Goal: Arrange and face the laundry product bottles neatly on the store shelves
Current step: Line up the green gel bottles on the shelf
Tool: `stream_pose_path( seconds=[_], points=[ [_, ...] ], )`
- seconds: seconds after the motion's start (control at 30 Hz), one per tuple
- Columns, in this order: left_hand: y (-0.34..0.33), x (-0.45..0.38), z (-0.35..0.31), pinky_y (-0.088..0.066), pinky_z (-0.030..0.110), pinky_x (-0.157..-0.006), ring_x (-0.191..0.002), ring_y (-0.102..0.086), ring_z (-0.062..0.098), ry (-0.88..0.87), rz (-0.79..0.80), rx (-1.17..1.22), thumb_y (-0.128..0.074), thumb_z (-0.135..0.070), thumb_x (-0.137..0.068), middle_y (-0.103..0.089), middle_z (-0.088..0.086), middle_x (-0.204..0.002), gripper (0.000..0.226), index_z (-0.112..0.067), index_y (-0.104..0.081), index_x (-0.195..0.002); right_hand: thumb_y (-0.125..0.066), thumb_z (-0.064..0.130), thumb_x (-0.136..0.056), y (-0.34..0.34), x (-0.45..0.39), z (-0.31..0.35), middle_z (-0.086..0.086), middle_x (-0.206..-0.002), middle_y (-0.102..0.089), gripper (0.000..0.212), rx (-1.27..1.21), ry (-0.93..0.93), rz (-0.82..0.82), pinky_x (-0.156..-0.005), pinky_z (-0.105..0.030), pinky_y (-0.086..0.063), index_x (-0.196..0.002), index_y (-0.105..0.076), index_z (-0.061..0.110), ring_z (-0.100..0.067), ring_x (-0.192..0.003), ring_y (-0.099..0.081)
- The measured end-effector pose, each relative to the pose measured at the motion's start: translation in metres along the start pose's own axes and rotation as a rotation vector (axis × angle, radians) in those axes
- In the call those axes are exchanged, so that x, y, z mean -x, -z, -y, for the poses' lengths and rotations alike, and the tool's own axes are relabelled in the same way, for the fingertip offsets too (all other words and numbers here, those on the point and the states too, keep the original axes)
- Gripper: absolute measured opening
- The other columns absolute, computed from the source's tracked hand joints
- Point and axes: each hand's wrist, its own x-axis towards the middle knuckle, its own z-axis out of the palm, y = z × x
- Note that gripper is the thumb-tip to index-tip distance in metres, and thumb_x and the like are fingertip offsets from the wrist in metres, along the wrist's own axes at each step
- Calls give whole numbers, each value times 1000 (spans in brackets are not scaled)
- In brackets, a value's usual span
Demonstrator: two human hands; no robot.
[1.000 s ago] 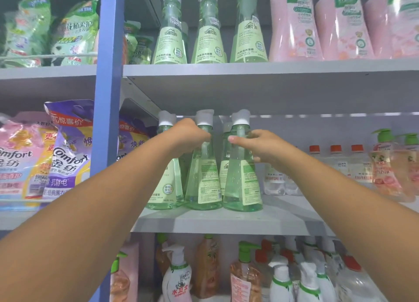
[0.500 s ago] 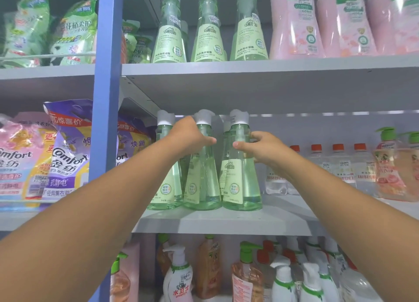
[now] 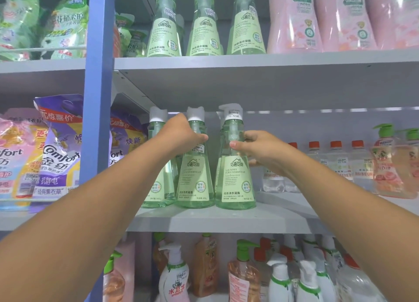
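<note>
Both labels now turned forward versus earlier. Middle bottle is gripped at the neck by left hand, right bottle by right hand, at 12 o'clock on middle shelf. Bases should be kept flat, fronts aligned with left neighbour. Arms extended, wrists level.

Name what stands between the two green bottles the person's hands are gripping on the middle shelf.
Nothing at the front: in the head view, only a bare gap separates the middle bottle and right bottle, with another green bottle partly visible behind.
</note>
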Motion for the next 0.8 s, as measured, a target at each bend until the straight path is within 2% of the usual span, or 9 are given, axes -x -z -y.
stream_pose_path(
  seconds=[0.17, 0.23, 0.3, 0.37, 0.5, 0.6, 0.67, 0.73, 0.8],
  points=[
    [1, 14, 5, -58, 36, -78, -86, -66, 18, -46, -54, 88, -77, -49, -88, -68, -2, -106, 46, -21, -58, -119, -63, 35, -101, -6, -3, -1, 4, -117, -72, 28, 64, -12, -17, -93, -42, -57, -127, -65, 24, -19, -109, -69],
    [6, 21, 16, -55, 37, -90, -103, -65, 17, -108, -250, 152, -70, -48, -92, -67, -5, -116, 46, -19, -60, -127, -61, 40, -101, -9, -2, -3, 5, -115, -72, 32, 132, -10, -55, -97, -47, -55, -129, -63, 26, -19, -106, -68],
    [14, 38, 32, -51, 32, -93, -109, -62, 14, -165, -467, 282, -65, -38, -95, -65, -7, -119, 28, -24, -62, -120, -61, 45, -100, -14, 1, -4, 7, -113, -71, 33, 190, -1, -113, -96, -48, -55, -128, -62, 28, -18, -103, -68],
    [19, 58, 50, -45, 30, -94, -113, -57, 11, -93, -552, 373, -63, -34, -96, -61, -8, -125, 28, -27, -59, -123, -61, 47, -99, -17, 7, -2, 9, -112, -71, 31, 203, 36, -156, -94, -44, -55, -125, -63, 31, -18, -104, -68],
    [7, 97, 82, -39, 32, -94, -129, -52, 23, 272, -202, 324, -63, -35, -97, -50, -3, -150, 63, -23, -38, -153, -68, 48, -94, -22, 41, -9, 26, -121, -55, 33, 192, 31, -79, -94, -30, -47, -118, -50, 36, -5, -107, -58],
    [-3, 104, 98, -44, 33, -85, -108, -60, 25, 273, -24, 106, -67, -28, -94, -63, -2, -126, 43, -23, -49, -133, -81, 42, -84, -27, 63, -30, 24, -117, -65, 58, 224, -85, 92, -80, -21, -49, -132, -51, 35, 3, -97, -63],
    [-2, 100, 102, -44, 31, -81, -99, -61, 24, 253, 9, 34, -68, -24, -92, -67, -1, -115, 26, -25, -54, -115, -86, 37, -81, -28, 63, -39, 26, -105, -64, 74, 242, -104, 64, -70, -15, -43, -143, -47, 31, 9, -92, -60],
    [-1, 97, 104, -50, 33, -83, -100, -65, 24, 249, 28, 38, -73, -28, -89, -69, 0, -115, 29, -22, -59, -114, -86, 37, -81, -29, 64, -39, 26, -101, -61, 78, 250, -115, 22, -66, -15, -40, -146, -45, 28, 9, -89, -58],
    [-2, 95, 107, -56, 39, -90, -102, -67, 25, 229, 17, 25, -75, -34, -86, -70, 2, -117, 37, -21, -62, -118, -85, 41, -81, -31, 65, -37, 20, -113, -65, 79, 270, -121, 13, -66, -15, -39, -147, -43, 28, 2, -92, -60]
  ],
)
